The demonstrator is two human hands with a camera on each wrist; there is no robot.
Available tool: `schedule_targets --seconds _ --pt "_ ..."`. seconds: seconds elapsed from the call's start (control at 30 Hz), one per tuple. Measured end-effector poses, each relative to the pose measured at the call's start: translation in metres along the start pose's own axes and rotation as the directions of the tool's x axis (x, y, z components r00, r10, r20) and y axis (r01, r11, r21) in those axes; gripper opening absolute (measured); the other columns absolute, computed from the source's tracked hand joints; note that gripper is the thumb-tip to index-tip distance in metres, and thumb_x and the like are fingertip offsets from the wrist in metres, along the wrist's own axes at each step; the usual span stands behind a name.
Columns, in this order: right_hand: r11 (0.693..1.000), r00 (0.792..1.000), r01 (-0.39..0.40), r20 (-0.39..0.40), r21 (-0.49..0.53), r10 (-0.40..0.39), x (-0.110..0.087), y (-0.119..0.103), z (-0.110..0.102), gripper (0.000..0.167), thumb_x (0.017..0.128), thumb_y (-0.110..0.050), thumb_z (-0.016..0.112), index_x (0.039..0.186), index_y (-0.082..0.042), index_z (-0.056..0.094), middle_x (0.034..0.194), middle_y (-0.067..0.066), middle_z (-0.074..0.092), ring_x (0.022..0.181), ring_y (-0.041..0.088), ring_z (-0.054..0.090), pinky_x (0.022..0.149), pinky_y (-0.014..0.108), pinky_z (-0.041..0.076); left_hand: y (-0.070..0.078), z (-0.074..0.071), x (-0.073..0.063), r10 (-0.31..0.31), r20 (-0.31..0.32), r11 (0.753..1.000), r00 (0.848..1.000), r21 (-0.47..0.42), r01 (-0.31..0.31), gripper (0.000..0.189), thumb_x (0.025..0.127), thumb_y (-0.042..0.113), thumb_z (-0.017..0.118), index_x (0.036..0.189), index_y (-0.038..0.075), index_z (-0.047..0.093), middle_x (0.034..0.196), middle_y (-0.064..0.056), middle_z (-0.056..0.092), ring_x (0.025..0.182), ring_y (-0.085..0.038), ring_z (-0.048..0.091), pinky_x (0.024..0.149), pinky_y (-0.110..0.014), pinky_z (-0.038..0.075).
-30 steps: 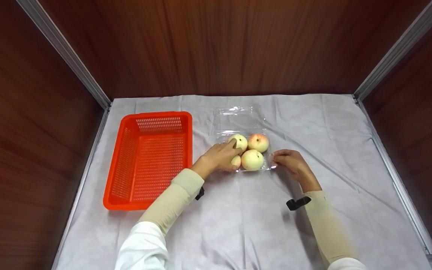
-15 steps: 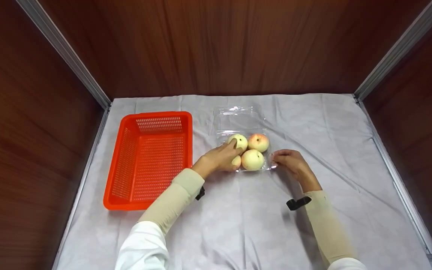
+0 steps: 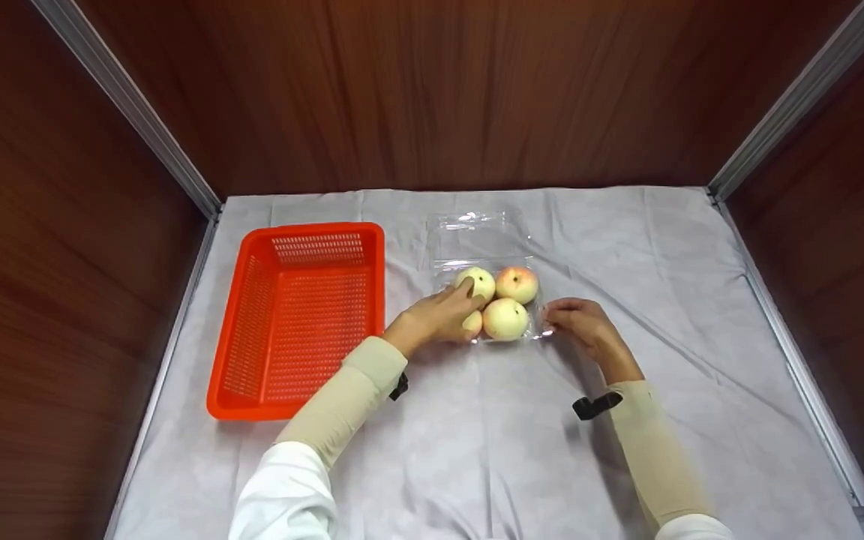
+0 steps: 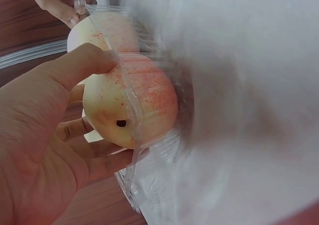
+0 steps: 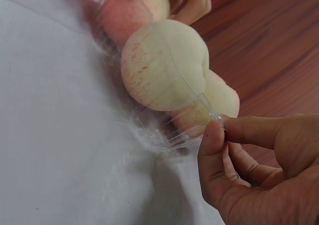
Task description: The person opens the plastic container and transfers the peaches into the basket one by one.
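Note:
Several pale yellow peaches with red blush sit in a clear plastic clamshell box point(image 3: 481, 244), its lid folded back away from me. My left hand point(image 3: 443, 311) grips the near-left peach point(image 4: 144, 105), thumb on one side and fingers curled round the other, right at the box's rim. That hand mostly covers this peach in the head view. At the box's near-right corner my right hand point(image 3: 580, 321) pinches the plastic edge point(image 5: 214, 113) between thumb and forefinger. Close beside that pinch is the near-right peach point(image 3: 505, 319). Behind it lies a redder peach point(image 3: 517, 285).
A red-orange plastic basket point(image 3: 296, 413) with slotted sides stands to the left, with my left forearm passing over its near-right corner. A wrinkled grey-white cloth point(image 3: 672, 300) covers the table. Brown wood-grain panels point(image 3: 462, 97) enclose the back and both sides.

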State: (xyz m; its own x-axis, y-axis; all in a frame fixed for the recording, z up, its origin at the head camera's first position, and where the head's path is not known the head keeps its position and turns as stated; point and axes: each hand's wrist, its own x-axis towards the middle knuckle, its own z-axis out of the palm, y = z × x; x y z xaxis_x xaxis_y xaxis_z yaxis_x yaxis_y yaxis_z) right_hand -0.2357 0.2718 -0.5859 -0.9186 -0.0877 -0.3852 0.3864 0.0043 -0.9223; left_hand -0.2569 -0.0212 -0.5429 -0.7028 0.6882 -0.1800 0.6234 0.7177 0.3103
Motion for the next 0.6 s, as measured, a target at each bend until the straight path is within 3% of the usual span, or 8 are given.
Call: schedule_targets --seconds 0.6 --pt "1.000 1.000 -0.001 -0.003 -0.003 0.001 -0.0018 -0.0016 0.0007 0.026 0.098 0.003 0.067 0.119 0.016 0.061 0.079 -0.004 0.071 0.073 0.005 0.068 0.072 0.019 0.058 -0.0028 0.0004 0.0003 0.055 -0.031 0.998 0.998 0.011 -0.055 0.051 0.093 0.028 0.077 0.138 0.008 0.061 0.143 -0.023 0.047 0.116 -0.043 0.066 0.096 -0.050 0.060"
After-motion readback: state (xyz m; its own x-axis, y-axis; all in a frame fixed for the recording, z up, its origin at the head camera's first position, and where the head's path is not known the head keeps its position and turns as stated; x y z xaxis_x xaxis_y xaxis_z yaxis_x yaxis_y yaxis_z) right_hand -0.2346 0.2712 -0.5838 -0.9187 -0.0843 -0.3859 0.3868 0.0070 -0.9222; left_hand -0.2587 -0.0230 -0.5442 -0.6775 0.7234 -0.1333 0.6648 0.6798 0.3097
